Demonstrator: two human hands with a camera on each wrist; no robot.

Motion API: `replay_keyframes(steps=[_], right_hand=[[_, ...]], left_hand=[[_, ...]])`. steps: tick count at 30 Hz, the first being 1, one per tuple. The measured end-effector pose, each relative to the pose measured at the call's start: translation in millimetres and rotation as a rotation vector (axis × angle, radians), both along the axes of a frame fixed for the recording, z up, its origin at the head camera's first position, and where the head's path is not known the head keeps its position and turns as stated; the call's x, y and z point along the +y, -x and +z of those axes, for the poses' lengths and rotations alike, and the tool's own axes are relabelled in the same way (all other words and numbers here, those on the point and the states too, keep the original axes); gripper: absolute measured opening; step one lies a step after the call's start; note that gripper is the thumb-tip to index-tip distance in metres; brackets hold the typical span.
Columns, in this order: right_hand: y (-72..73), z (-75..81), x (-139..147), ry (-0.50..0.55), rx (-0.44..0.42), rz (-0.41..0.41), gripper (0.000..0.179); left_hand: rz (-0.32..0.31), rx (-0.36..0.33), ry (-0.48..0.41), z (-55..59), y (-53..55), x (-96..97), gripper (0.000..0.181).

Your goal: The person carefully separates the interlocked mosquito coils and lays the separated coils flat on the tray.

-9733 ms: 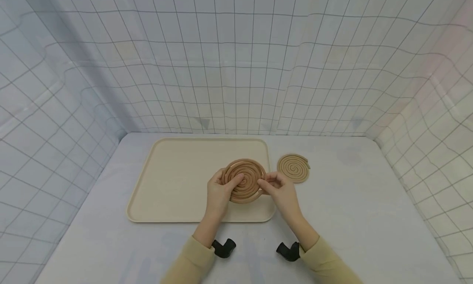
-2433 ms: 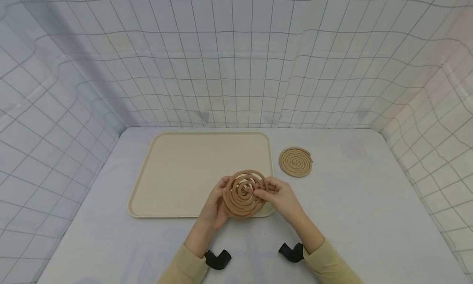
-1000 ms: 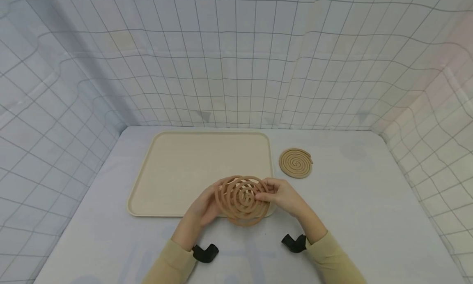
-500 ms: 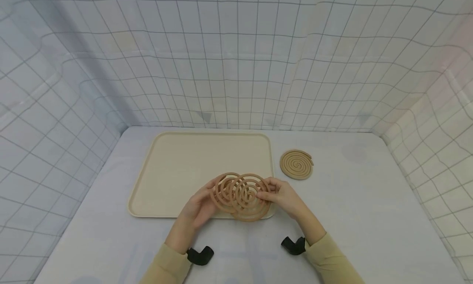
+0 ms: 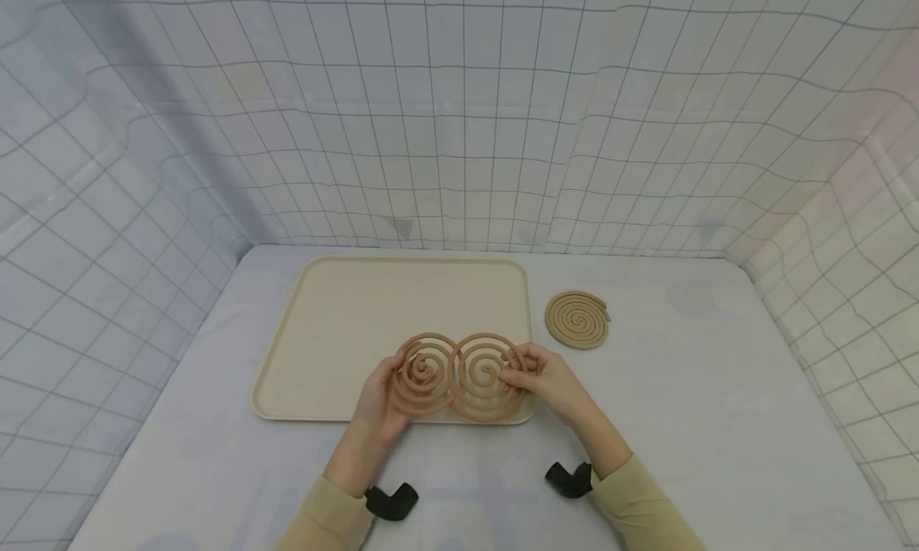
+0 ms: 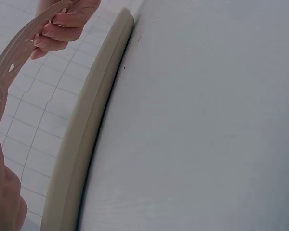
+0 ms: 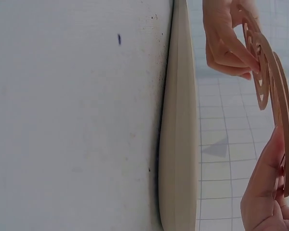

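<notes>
In the head view, two brown mosquito coils stand side by side above the near right part of the tray, their edges overlapping. My left hand [image 5: 380, 395] holds the left coil [image 5: 421, 367] at its outer side, with fingers reaching behind its rings. My right hand [image 5: 549, 379] pinches the right coil [image 5: 489, 368] between thumb and fingers. In the right wrist view, the right coil [image 7: 285, 110] is seen nearly edge-on, gripped by the right hand [image 7: 267, 192], with the left hand [image 7: 226, 41] beyond it. The left wrist view cuts off much of the left hand [image 6: 5, 192].
A cream tray [image 5: 359, 312] lies on the white table [image 5: 689, 391], left of centre. Another, lighter tan mosquito coil [image 5: 577, 320] lies flat to the right of the tray. Black wrist pieces [image 5: 391, 501] show at both sleeves. White grid-lined sheeting [image 5: 459, 120] surrounds the table.
The coils were nested as one tight disc, then loosened into overlapping spirals. They have slid apart sideways, the left hand moving left with one while the right hand keeps the other.
</notes>
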State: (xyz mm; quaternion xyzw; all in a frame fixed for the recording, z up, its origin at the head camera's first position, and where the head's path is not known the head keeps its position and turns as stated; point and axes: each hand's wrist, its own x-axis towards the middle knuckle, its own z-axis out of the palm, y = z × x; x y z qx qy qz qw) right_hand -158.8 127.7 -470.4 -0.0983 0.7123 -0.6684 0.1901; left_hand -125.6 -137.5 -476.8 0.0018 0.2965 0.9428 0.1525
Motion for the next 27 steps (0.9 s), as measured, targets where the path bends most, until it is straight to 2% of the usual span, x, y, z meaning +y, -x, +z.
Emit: replay_keyframes(steps=[3,7,12,16,22,27], right_hand=[[0.1,-1.1,-0.4,0.006,-0.002,-0.003,0.034],[0.4,-3.1,-0.3,0.007,-0.003,-0.005,0.034],[1.2,-4.1,-0.1,-0.003,-0.016,-0.044,0.034],[2.6,-3.7,0.0,-0.019,-0.031,-0.097,0.031],[4.7,-1.7,-0.2,0.011,-0.063,-0.141,0.025],[4.8,-1.5,-0.8,0.062,-0.074,-0.138,0.032]], left_hand=[[0.079,-0.079,0.064,-0.3,0.9,1.3,0.021],[0.155,-0.146,0.218,-0.9,3.1,2.9,0.020],[0.201,-0.196,0.357,-0.2,3.3,3.5,0.017],[0.190,-0.210,0.480,1.5,1.3,3.2,0.013],[0.148,-0.208,0.736,2.8,-3.0,0.0,0.016],[0.126,-0.201,0.826,4.5,-4.4,-5.3,0.018]])
